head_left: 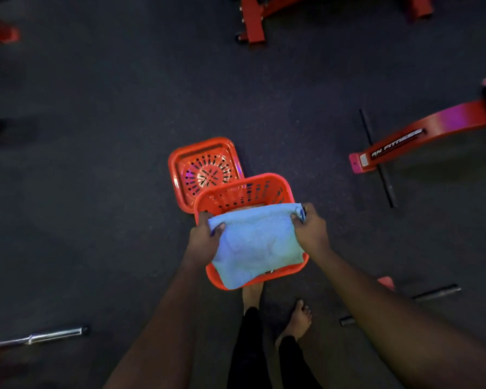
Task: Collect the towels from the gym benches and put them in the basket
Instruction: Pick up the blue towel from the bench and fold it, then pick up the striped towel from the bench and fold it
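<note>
Reading "RN FITNESS" in white letters, first letters unclear, running along dark strip on red machine leg (421,138) at right, floor level. Showing small pale sticker (364,160) near foot end of same leg, print too small to read. Finding no other legible text, nos. or signs: nothing readable on orange basket (289,192), its lid (177,158), the blue towel (257,242) or other equipment.

Your arms are bare — no sleeves; black leggings (250,352) to the ankle, feet (298,321) bare.
</note>
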### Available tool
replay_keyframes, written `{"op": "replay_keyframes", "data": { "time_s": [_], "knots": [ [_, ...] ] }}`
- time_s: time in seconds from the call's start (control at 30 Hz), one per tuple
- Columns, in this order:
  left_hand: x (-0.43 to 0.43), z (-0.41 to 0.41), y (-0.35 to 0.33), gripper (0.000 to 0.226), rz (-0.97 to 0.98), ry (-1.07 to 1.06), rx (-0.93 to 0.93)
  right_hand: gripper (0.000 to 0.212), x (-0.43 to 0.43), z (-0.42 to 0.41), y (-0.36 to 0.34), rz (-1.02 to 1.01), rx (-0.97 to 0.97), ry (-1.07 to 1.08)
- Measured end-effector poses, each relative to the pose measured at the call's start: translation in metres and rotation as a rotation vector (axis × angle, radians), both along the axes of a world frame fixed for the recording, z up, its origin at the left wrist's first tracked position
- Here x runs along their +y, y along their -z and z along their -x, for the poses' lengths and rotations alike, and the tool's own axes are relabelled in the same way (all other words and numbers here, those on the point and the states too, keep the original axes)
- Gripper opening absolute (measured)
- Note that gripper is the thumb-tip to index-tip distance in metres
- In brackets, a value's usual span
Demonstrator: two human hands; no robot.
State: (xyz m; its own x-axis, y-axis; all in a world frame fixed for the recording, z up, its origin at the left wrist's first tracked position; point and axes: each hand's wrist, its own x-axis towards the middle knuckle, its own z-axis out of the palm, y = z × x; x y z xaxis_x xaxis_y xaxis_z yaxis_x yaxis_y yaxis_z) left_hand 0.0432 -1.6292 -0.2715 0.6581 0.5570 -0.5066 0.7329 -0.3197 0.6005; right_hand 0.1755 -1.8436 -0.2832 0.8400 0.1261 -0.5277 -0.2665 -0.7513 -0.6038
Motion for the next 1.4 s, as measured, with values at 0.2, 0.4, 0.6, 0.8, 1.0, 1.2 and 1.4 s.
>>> {"op": "replay_keyframes", "data": {
  "time_s": [0.2, 0.4, 0.6, 0.8, 1.0, 1.2, 1.4],
  "knots": [
    [0.020, -0.016, 0.018, 0.035, -0.008, 0.057, -0.028, 0.048, 0.027, -0.028, 0.020, 0.077, 0.112, -0.042],
    [0.024, -0.057, -0.031, 0.033, 0.035, 0.112, -0.111, 0.040, 0.039, -0.055, -0.025, 0.026, 0.030, 0.006],
    [0.015, -0.115, -0.102, 0.032, 0.035, 0.277, -0.225, 0.022, 0.008, -0.089, -0.098, -0.105, -0.069, 0.153],
    [-0.020, -0.176, -0.162, 0.049, 0.048, 0.478, -0.390, 0.010, -0.055, -0.102, -0.183, -0.266, -0.235, 0.360],
    [-0.103, -0.218, -0.227, 0.027, 0.043, 0.730, -0.536, 0.012, -0.147, -0.079, -0.249, -0.295, -0.388, 0.573],
    [-0.219, -0.222, -0.266, 0.018, 0.078, 0.964, -0.609, 0.022, -0.257, -0.019, -0.283, -0.245, -0.499, 0.787],
    [-0.365, -0.184, -0.280, 0.019, 0.152, 1.216, -0.638, 0.012, -0.384, 0.085, -0.292, -0.237, -0.583, 1.042]
  ]
}}
